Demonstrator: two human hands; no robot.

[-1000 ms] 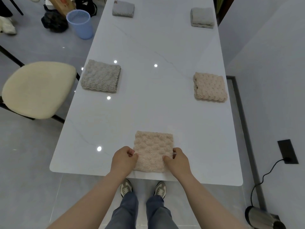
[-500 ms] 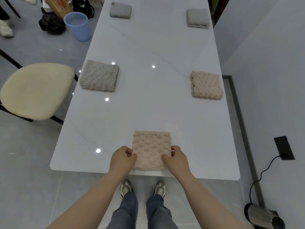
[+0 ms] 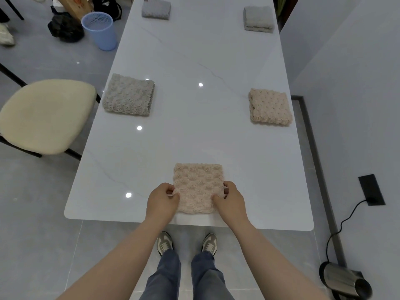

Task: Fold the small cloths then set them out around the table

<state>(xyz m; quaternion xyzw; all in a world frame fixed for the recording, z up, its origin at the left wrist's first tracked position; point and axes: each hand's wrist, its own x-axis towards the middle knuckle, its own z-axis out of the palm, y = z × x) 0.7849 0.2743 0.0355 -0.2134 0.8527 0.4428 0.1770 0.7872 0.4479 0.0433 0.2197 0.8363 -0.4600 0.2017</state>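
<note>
A folded pink cloth lies flat near the front edge of the white table. My left hand pinches its left edge and my right hand pinches its right edge. A folded grey cloth sits at the table's left side. Opposite it, at the right side, lies a folded pink cloth. Two more folded grey cloths rest at the far end, one on the left and one on the right.
A cream chair stands left of the table. A blue bin and a black bag sit on the floor at the far left. At the lower right lie a metal kettle and a cable. A wall runs along the right.
Both hands stay on the near pink cloth's side edges. The cloth sits slightly nearer the table's front edge, and the view has shifted a little.
</note>
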